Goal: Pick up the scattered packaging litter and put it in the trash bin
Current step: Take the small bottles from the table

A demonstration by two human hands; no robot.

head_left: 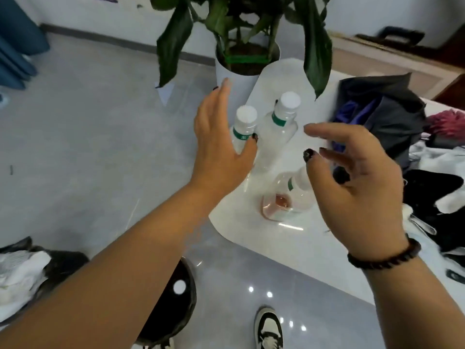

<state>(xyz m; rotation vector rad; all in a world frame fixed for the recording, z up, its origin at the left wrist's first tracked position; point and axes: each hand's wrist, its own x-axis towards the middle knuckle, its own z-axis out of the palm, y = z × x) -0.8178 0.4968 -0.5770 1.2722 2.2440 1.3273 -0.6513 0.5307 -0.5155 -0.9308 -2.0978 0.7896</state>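
Left hand (217,144): fingers extended and spread, beside capped plastic bottle (242,128) on white table (314,248). Right hand (357,187): fingers loosely curled, empty, above tipped bottle (286,200).

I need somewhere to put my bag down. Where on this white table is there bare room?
Bare room lies on the near end of the table, between the tipped bottle and the table's near edge. The far end, under the plant, holds two upright bottles. The right side is crowded with piled clothing.
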